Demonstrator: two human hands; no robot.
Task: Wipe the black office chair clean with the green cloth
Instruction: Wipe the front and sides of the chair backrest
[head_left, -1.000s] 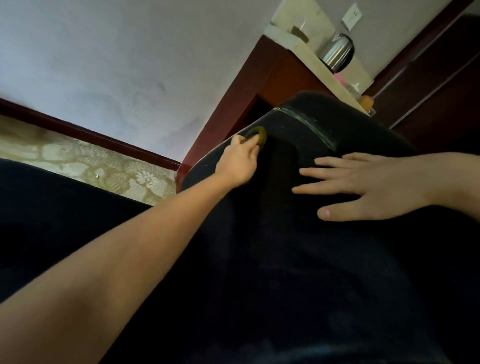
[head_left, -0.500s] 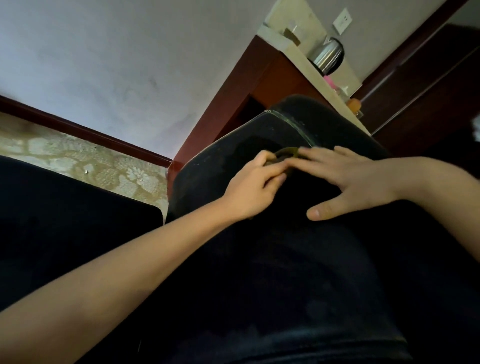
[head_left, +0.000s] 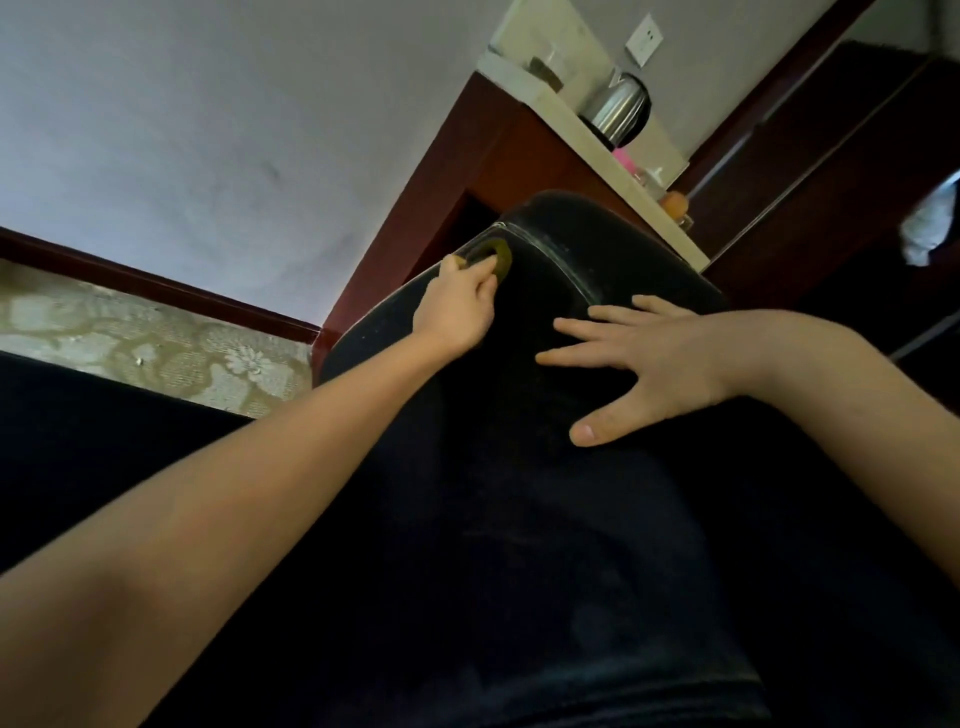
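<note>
Your left hand (head_left: 457, 306) grips the cloth (head_left: 496, 257) at the chair's (head_left: 597, 244) far-left edge; your right hand (head_left: 654, 364) lies flat and empty, nearer you.

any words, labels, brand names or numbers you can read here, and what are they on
No text can be read.
The kettle shows no legible brand, the wall socket bears only its holes, and the small items beside the kettle are too blurred.
The chair and the green cloth in the left hand show no print.
</note>
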